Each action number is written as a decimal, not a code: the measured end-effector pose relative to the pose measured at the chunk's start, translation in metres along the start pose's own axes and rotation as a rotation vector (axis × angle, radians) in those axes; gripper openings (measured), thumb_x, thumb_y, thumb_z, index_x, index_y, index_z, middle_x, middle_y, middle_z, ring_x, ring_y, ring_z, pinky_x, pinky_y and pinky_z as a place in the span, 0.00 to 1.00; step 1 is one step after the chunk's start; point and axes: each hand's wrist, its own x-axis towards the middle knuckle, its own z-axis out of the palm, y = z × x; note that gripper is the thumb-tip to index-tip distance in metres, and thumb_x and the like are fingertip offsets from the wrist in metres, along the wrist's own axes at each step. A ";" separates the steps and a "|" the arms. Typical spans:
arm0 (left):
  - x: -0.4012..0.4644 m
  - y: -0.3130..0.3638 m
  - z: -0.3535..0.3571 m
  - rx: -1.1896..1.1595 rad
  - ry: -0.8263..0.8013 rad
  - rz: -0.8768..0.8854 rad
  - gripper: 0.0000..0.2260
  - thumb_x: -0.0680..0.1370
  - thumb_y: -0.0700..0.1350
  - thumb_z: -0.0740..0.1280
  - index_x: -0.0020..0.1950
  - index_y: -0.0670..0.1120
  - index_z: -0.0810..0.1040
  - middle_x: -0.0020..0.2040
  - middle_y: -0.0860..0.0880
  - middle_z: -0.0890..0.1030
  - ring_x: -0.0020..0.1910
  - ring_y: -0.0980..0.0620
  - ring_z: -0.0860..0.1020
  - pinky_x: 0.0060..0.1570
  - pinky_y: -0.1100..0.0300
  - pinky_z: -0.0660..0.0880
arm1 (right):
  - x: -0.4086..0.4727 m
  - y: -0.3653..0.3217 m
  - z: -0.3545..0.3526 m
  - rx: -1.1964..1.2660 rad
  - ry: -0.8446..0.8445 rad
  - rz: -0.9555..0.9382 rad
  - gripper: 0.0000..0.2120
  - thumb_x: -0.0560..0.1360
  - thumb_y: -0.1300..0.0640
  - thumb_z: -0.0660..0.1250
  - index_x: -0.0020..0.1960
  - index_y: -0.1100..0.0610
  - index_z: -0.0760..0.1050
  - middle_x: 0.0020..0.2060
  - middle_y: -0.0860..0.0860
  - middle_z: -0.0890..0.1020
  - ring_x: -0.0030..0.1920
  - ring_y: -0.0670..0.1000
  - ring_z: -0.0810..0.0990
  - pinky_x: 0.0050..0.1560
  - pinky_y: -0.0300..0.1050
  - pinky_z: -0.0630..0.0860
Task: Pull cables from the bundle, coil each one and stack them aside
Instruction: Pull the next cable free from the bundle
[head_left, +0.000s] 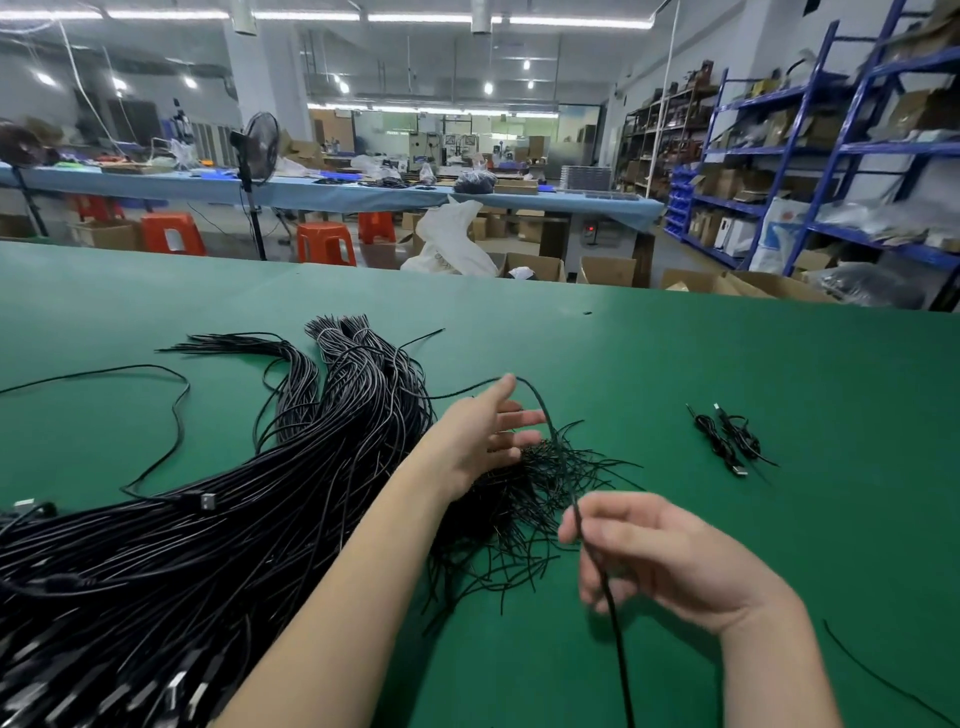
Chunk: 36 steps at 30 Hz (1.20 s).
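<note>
Step in hand: a single cable (545, 415) is being drawn out of the bundle (218, 519); coiling is judged not yet begun.
Left hand (488, 436): held above the bundle's loose-ended side with fingers spread and nearly straight; the cable is draped over the index fingertip, not clamped.
Right hand (670, 561): fingers curled, the cable pinched between thumb and fingers.
Cable position: arched from the left fingertip down to the right hand, then run toward the near edge of the green bench (727, 364) and out of view.
Cable axis: roughly far-to-near, one end trailing left into the bundle.
Bundle axis: laid diagonally, from near left to far centre, bare ends fanned at the far side.
Stack: two small coiled cables (727, 439) are laid to the right, well apart from the bundle.
Next move: the free length is likely to be pulled clear, then looped hand over hand.
</note>
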 end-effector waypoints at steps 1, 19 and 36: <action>0.001 0.000 -0.002 -0.116 -0.026 0.000 0.17 0.85 0.53 0.59 0.58 0.41 0.76 0.46 0.49 0.87 0.30 0.57 0.79 0.24 0.67 0.70 | -0.002 0.002 -0.001 -0.038 -0.028 0.076 0.11 0.73 0.50 0.74 0.50 0.56 0.83 0.36 0.58 0.82 0.37 0.54 0.82 0.36 0.42 0.78; -0.028 -0.007 0.028 1.311 -0.600 0.280 0.09 0.83 0.48 0.62 0.47 0.54 0.80 0.43 0.53 0.83 0.39 0.60 0.79 0.50 0.65 0.75 | 0.040 -0.007 0.006 0.021 0.719 -0.249 0.05 0.78 0.55 0.71 0.51 0.55 0.82 0.45 0.51 0.88 0.45 0.48 0.85 0.41 0.43 0.79; -0.003 -0.009 0.007 0.508 0.174 0.424 0.05 0.81 0.43 0.68 0.49 0.44 0.83 0.41 0.45 0.84 0.34 0.51 0.85 0.36 0.61 0.82 | -0.001 -0.008 -0.029 -0.703 0.765 0.360 0.15 0.71 0.39 0.75 0.53 0.44 0.80 0.47 0.43 0.82 0.47 0.46 0.83 0.48 0.43 0.75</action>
